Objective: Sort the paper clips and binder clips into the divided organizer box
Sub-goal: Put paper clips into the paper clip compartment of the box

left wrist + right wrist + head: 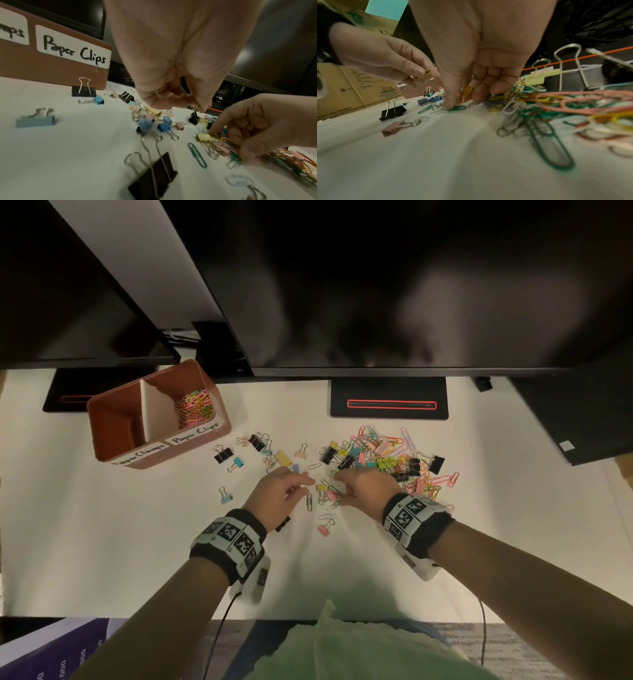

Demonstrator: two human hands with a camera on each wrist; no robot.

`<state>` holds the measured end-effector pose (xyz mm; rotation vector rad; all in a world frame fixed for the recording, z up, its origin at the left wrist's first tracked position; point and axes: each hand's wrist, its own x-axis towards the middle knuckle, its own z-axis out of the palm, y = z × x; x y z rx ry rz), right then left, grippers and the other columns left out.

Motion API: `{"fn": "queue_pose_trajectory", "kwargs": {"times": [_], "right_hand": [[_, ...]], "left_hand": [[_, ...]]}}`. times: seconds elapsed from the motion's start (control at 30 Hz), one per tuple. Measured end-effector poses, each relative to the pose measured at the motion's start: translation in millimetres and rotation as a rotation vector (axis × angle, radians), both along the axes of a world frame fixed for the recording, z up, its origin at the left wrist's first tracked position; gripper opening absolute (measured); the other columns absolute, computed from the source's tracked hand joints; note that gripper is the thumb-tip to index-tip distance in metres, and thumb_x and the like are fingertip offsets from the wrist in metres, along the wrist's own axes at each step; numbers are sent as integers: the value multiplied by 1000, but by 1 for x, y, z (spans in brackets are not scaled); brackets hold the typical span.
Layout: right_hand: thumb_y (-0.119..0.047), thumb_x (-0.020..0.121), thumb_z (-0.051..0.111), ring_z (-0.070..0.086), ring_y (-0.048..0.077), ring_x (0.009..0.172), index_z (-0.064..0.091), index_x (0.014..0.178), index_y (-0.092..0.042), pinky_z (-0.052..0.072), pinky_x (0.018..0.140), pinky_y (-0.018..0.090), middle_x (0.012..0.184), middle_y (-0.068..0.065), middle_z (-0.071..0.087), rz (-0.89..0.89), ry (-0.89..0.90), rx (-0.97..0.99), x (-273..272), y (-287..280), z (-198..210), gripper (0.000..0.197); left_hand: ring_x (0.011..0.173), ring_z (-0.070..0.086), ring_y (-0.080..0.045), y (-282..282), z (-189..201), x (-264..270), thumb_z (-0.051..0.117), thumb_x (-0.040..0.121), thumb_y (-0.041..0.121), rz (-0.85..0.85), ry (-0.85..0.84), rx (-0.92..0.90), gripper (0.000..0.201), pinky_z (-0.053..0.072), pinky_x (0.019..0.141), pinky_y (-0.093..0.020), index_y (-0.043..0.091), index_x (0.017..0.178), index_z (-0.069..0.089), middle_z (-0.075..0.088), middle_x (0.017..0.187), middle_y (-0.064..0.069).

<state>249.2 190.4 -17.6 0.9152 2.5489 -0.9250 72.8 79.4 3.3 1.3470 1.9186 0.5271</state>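
Now the left fingertips (419, 75) are pinched on a yellow clip (425, 74), curled tight around it just above the table (102, 542). The left hand (281, 494) hovers over the middle of the table, with a green clip (309, 502) lying flat just beside it. Over on the right, the fingers (452, 97) are curled down and pinching paper clips, a yellow-orange one (466, 92) showing between thumb and fingers, the tips touching the table at the near edge of the pile (387, 460). The right hand (363, 486) sits against that pile's left side, close to the left hand but apart from it.

The pile itself, paper clips and binder clips tangled together, spreads right of the table's centre. Loose binder clips (260, 453) are scattered left of it toward the box (113, 446). A black binder clip (152, 180) stands near the left wrist, a pink one (325, 527) lies nearer the front edge.

The box sits at the far left of the table, labels reading "Paper Clamps" and "Paper Clips". Its right compartment holds a heap of coloured paper clips (195, 407); what the left one holds cannot be told. Behind, a monitor (411, 285) hangs over the far edge.
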Motion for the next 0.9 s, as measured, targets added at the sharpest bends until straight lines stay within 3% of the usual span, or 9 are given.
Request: {"fn": "queue_pose_trajectory", "kwargs": {"times": [0.17,0.27,0.37,0.53,0.63,0.73,0.8,0.9], "right_hand": [[-37,88,57,59,23,92,58,111,-19,54,77,38,103,3,61,-7,-4,38,-7,-3,-3,29],[-29,89,56,58,23,89,63,99,-16,52,76,35,100,3,56,-10,6,31,-7,-2,-4,18],[-26,89,55,58,23,89,65,97,-14,53,76,39,99,4,55,-10,13,29,-4,-2,-6,17],[-25,89,56,55,21,92,64,95,-15,53,78,39,101,3,57,21,21,23,-2,-2,-6,14],[-24,89,55,56,21,91,63,94,-15,52,79,38,98,3,62,41,10,15,-1,-1,-5,13],[-23,89,52,57,22,89,62,96,-16,52,78,37,96,3,64,30,4,-15,-1,-1,-5,13],[-21,89,51,57,22,91,63,97,-17,52,80,38,97,4,64,30,-4,-30,-2,-1,-4,15],[-19,90,51,57,22,91,63,98,-14,52,82,38,99,5,63,38,-27,-36,-4,-2,-3,16]], "left_hand": [[82,56,-8,6,-1,0,65,83,15,76,-7,-97,18,49,88,-26,10,101,66,63,96,-3],[86,61,-19,3,-10,10,66,82,26,52,121,-259,23,51,88,-36,16,102,61,66,91,-2],[93,62,-21,3,-15,21,63,83,32,77,240,-351,27,49,86,-33,17,105,57,67,98,-2],[96,61,-23,9,-18,26,63,85,28,119,282,-360,20,49,87,-36,15,101,60,66,101,-5],[92,57,-21,6,-22,24,63,84,19,120,250,-282,10,48,87,-35,13,93,62,58,102,-3],[87,50,-15,0,-28,19,63,83,12,133,220,-212,4,42,81,-20,11,86,61,44,103,1],[91,48,-11,-3,-30,15,61,82,5,169,167,-184,1,38,76,-12,6,83,61,43,103,1],[96,50,-10,-6,-28,9,63,81,3,153,158,-155,2,46,86,-26,4,81,63,53,102,-5]]}}
